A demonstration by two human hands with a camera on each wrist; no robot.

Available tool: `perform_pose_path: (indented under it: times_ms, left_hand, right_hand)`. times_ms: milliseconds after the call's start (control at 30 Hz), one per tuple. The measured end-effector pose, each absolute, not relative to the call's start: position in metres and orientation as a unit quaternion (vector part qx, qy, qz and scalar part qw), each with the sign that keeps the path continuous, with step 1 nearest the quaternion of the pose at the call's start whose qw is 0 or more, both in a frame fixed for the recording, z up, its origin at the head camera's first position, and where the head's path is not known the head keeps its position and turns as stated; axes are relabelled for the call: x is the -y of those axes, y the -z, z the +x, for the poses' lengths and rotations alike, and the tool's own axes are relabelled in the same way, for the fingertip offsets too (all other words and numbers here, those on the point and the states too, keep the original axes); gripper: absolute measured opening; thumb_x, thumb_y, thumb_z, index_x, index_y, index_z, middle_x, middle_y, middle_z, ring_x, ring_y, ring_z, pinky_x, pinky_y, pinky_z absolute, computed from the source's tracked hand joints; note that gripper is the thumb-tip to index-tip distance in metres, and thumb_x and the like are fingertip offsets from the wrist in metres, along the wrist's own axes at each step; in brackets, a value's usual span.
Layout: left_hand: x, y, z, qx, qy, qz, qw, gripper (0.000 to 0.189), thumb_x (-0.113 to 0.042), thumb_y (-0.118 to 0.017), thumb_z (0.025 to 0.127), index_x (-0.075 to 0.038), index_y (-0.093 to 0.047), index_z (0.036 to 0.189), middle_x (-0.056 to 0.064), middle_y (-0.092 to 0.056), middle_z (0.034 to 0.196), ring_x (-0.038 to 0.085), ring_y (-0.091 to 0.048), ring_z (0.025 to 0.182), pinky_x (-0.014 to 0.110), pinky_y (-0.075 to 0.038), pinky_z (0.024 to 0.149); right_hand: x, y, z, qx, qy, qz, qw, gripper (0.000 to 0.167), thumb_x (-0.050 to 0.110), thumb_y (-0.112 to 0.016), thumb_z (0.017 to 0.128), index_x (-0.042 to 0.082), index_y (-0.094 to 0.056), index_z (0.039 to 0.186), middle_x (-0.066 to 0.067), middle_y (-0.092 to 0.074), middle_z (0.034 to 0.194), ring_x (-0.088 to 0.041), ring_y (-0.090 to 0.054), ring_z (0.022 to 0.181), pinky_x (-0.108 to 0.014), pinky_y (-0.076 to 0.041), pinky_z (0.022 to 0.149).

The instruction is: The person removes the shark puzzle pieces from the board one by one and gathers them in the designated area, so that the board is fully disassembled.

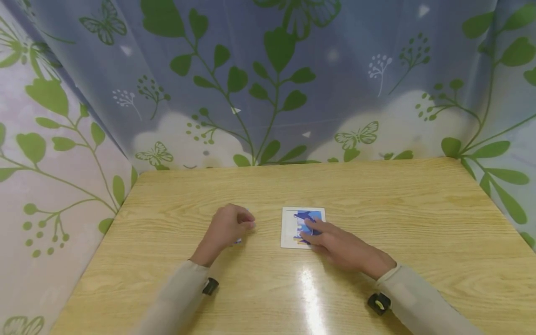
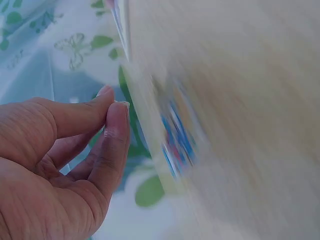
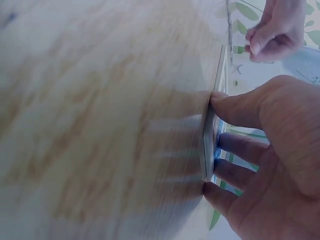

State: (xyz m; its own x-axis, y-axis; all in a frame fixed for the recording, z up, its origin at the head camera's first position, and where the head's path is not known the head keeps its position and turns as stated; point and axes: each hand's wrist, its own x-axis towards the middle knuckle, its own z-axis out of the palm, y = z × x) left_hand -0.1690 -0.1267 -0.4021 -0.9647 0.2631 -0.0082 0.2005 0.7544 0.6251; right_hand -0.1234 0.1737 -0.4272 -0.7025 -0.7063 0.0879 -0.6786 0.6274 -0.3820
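Note:
A small square picture puzzle (image 1: 289, 239) lies on the table, with a white frame and a blue picture on its right side. Its left strip is bare white. My right hand (image 1: 341, 244) rests over its right part, fingertips (image 3: 225, 170) on the picture and thumb by the near edge. Left of the board, my left hand (image 1: 228, 225) pinches a small pale-edged puzzle piece (image 2: 125, 104) between thumb and finger, mostly hidden by the fingertips. Below that hand, blurred blue and orange puzzle pieces (image 2: 177, 132) lie on the wood, largely covered in the head view.
The wooden table (image 1: 201, 190) runs back to a blue curtain (image 1: 335, 83) printed with leaves and butterflies. A similar pale curtain (image 1: 50, 186) borders the left side. Light glares off the wood in front of the board. A dark wrist device (image 1: 378, 303) sits at the right sleeve.

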Motion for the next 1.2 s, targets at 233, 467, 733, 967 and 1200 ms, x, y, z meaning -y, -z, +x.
perform_pose_path:
  times_ms: [233,467,733,967,1200]
  left_hand:
    - [0.076,0.407,-0.186,-0.923,-0.333,0.183,0.062,0.007,-0.008,-0.078,0.088,-0.004,-0.078,0.094,0.007,-0.076,0.092,0.020,-0.072,0.086,0.035,-0.058,0.080]
    - [0.043,0.420,-0.198,-0.922,-0.331,0.190,0.068,0.007,-0.006,-0.079,0.087,-0.003,-0.079,0.093,0.007,-0.076,0.090,0.017,-0.070,0.081,0.028,-0.056,0.073]
    - [0.027,0.422,-0.200,-0.929,-0.323,0.166,0.068,0.005,-0.007,-0.082,0.084,-0.004,-0.079,0.087,0.005,-0.073,0.082,0.013,-0.064,0.069,0.022,-0.052,0.062]
    - [0.026,0.421,-0.199,-0.931,-0.322,0.159,0.072,0.005,-0.007,-0.081,0.085,-0.004,-0.079,0.087,0.005,-0.074,0.085,0.013,-0.065,0.071,0.023,-0.053,0.063]
    - [0.025,0.419,-0.198,-0.929,-0.331,0.154,0.066,0.004,-0.006,-0.081,0.085,-0.003,-0.078,0.083,0.006,-0.075,0.083,0.015,-0.066,0.069,0.024,-0.054,0.063]
  right_hand:
    - [-0.175,0.427,-0.123,-0.904,0.213,-0.367,0.058,0.040,0.006,-0.057,0.103,-0.002,-0.055,0.141,-0.032,-0.038,0.152,-0.049,-0.036,0.140,-0.057,-0.037,0.109]
    - [-0.175,0.425,-0.124,-0.900,0.219,-0.370,0.066,0.040,0.005,-0.058,0.102,-0.003,-0.055,0.141,-0.033,-0.038,0.152,-0.050,-0.036,0.140,-0.057,-0.041,0.106]
    - [-0.178,0.426,-0.123,-0.909,0.209,-0.355,0.063,0.040,0.011,-0.061,0.102,0.000,-0.058,0.140,-0.031,-0.036,0.154,-0.048,-0.035,0.141,-0.055,-0.039,0.108]
    - [-0.183,0.423,-0.122,-0.923,0.199,-0.321,0.079,0.043,0.017,-0.066,0.100,0.003,-0.058,0.140,-0.031,-0.033,0.156,-0.052,-0.032,0.141,-0.058,-0.039,0.108]
    - [-0.180,0.420,-0.124,-0.919,0.197,-0.332,0.080,0.042,0.013,-0.065,0.100,0.000,-0.058,0.139,-0.033,-0.033,0.154,-0.056,-0.031,0.140,-0.058,-0.041,0.106]
